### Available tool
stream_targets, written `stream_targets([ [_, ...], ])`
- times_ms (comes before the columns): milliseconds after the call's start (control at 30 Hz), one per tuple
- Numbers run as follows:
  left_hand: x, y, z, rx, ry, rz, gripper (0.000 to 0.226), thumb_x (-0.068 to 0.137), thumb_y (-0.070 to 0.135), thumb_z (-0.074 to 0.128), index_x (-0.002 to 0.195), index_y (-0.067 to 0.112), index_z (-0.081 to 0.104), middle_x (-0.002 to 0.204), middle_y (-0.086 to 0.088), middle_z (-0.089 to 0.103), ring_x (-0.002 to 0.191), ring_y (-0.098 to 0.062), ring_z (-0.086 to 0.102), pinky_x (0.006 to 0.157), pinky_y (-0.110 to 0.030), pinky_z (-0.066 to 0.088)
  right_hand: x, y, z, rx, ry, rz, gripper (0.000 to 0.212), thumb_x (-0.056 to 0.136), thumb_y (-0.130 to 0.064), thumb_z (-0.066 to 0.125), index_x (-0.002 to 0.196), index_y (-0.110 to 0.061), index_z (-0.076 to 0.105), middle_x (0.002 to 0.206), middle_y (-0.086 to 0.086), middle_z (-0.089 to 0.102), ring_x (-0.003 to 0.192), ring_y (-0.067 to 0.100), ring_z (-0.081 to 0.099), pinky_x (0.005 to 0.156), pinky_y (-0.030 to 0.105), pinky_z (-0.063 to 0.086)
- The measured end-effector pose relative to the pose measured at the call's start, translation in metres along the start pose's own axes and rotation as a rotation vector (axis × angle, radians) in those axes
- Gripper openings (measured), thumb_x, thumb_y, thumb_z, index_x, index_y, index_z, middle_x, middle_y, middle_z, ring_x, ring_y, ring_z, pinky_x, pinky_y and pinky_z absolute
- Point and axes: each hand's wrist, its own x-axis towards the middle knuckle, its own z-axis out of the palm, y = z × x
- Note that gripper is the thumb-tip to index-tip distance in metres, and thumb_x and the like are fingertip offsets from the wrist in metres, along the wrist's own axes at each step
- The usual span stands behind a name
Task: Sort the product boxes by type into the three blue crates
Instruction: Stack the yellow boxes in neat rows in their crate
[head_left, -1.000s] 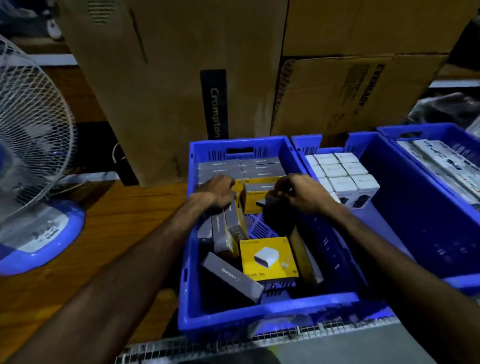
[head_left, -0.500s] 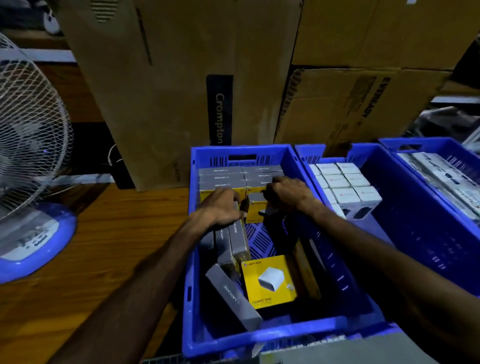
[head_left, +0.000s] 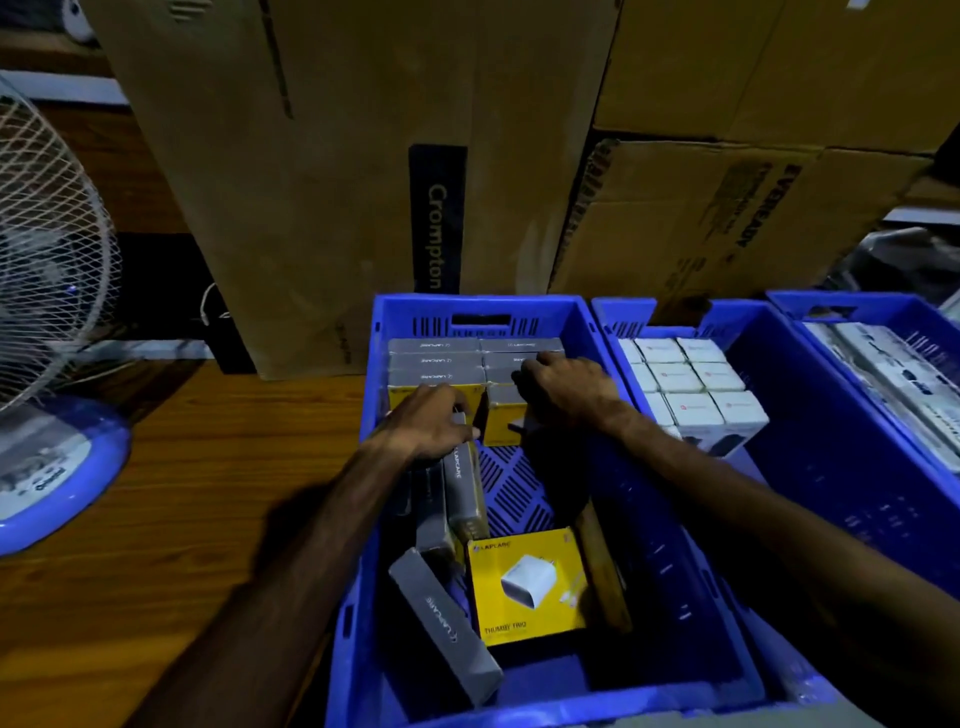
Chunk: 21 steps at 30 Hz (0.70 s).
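In the near blue plastic crate (head_left: 519, 322) on the wooden desk (head_left: 171, 519), our right hand (head_left: 561, 389) has moved back onto the stacked grey-and-yellow boxes (head_left: 441, 364), fingers curled over one. Our left hand (head_left: 431, 421) still grips upright grey boxes (head_left: 462, 488). We judge the row is being squared up.

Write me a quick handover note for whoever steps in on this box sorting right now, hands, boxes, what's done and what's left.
Left hand rests on upright grey-and-yellow boxes in the left crate; grip unclear.
Right hand is on the packed rows at that crate's far end; grip unclear.
Done: far rows packed; white boxes stacked in the middle crate; long boxes fill the right crate.
Left: loose yellow box and grey-sided box near the front still need lining up.
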Motion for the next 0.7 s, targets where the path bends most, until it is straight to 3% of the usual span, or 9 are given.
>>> stream_targets([
  [67,0.001,-0.001,0.001,0.016,-0.007,-0.012,0.053,0.088,0.042,0.08,0.131,0.014,0.067,0.139,-0.006,0.065,0.123,-0.026,0.062,0.102,-0.042,0.053,-0.001,0.0,0.004,0.01,0.032,0.019,0.04,0.098,-0.041,0.062,0.128,-0.015,0.053,0.125,0.009,0.052,0.113,0.035,0.063,0.077,0.051,0.054],
  [200,0.001,-0.002,0.002,0.019,-0.031,-0.063,0.064,0.084,0.049,0.081,0.137,0.018,0.062,0.146,-0.004,0.059,0.129,-0.026,0.059,0.106,-0.046,0.052,-0.01,-0.006,0.011,0.025,0.012,0.077,0.073,0.08,-0.059,0.076,0.134,-0.015,0.054,0.13,0.008,0.05,0.119,0.033,0.057,0.08,0.052,0.056],
  [333,-0.007,0.008,0.004,0.141,-0.054,-0.086,0.069,0.081,0.061,0.076,0.137,0.024,0.058,0.147,-0.002,0.054,0.127,-0.029,0.057,0.099,-0.047,0.053,-0.015,-0.012,0.007,0.026,0.032,0.101,0.06,0.085,-0.049,0.076,0.13,-0.012,0.058,0.128,0.009,0.054,0.119,0.034,0.059,0.082,0.05,0.056],
  [467,-0.014,0.02,0.004,0.187,-0.05,-0.084,0.055,0.08,0.051,0.076,0.123,0.021,0.061,0.125,-0.006,0.068,0.107,-0.03,0.065,0.082,-0.039,0.054,-0.023,-0.009,-0.003,0.054,0.027,0.104,0.044,0.092,-0.04,0.071,0.127,-0.015,0.063,0.129,0.009,0.052,0.119,0.034,0.06,0.086,0.05,0.054],
  [567,-0.015,0.019,-0.001,-0.013,0.006,-0.16,0.055,0.071,0.047,0.079,0.119,0.025,0.064,0.124,0.002,0.067,0.106,-0.026,0.066,0.09,-0.042,0.058,-0.041,-0.002,-0.009,0.319,0.087,0.147,0.042,0.088,-0.044,0.074,0.122,-0.02,0.068,0.132,0.003,0.053,0.118,0.028,0.06,0.09,0.044,0.054],
  [700,-0.027,0.018,-0.01,-0.347,0.163,-0.211,0.045,0.08,0.027,0.078,0.121,0.025,0.061,0.109,-0.003,0.069,0.087,-0.02,0.069,0.066,-0.028,0.05,-0.067,0.0,-0.008,0.744,0.206,0.141,0.025,0.089,-0.036,0.075,0.109,-0.022,0.072,0.116,-0.002,0.068,0.101,0.019,0.068,0.086,0.038,0.056],
])
